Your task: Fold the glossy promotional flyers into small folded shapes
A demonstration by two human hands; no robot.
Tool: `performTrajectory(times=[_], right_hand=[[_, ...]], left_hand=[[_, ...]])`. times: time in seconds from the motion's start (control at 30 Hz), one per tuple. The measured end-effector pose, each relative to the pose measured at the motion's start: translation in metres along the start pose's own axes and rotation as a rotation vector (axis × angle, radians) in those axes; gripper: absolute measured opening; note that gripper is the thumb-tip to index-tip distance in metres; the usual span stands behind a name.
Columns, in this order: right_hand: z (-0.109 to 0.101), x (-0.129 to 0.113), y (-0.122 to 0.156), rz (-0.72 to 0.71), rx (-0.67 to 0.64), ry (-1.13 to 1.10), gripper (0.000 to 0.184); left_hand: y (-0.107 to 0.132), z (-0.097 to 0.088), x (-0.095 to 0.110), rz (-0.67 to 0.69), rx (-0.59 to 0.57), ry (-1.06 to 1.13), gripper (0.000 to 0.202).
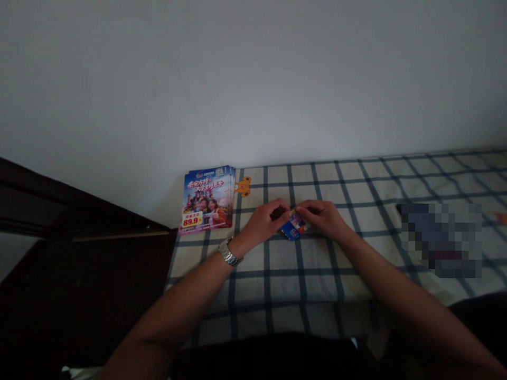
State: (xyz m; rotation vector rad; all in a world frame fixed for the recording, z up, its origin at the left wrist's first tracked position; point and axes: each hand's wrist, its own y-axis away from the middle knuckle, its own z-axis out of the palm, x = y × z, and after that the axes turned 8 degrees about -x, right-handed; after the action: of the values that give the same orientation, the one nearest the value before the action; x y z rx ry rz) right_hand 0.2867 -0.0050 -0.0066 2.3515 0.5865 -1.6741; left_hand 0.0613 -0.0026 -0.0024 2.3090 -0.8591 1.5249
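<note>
The wall (277, 79) bars any reach past the back edge of the checked cloth (364, 184). A stack of flyers (209, 200) fills the back left corner, the orange cartoon figure (243, 187) just beside it. The left hand (270, 217) and right hand (321, 217) meet at the folded printed paper (292, 230), their forearms blocking a low sideways pass in front. Room remains between hands and wall, and between right forearm and the pixelated dark object (439, 237).
</note>
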Motion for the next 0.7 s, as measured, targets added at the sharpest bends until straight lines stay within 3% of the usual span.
performTrajectory(times=[0.43,0.7], right_hand=[[-0.0019,0.0019,-0.001,0.026,-0.009,-0.076,0.03],[-0.0017,0.0039,-0.0008,0.029,0.003,0.006,0.031]], left_hand=[[-0.0018,-0.0038,-0.0039,0.011,0.121,0.001,0.027],[-0.0019,-0.0011,-0.0055,0.01,0.044,0.029,0.025]])
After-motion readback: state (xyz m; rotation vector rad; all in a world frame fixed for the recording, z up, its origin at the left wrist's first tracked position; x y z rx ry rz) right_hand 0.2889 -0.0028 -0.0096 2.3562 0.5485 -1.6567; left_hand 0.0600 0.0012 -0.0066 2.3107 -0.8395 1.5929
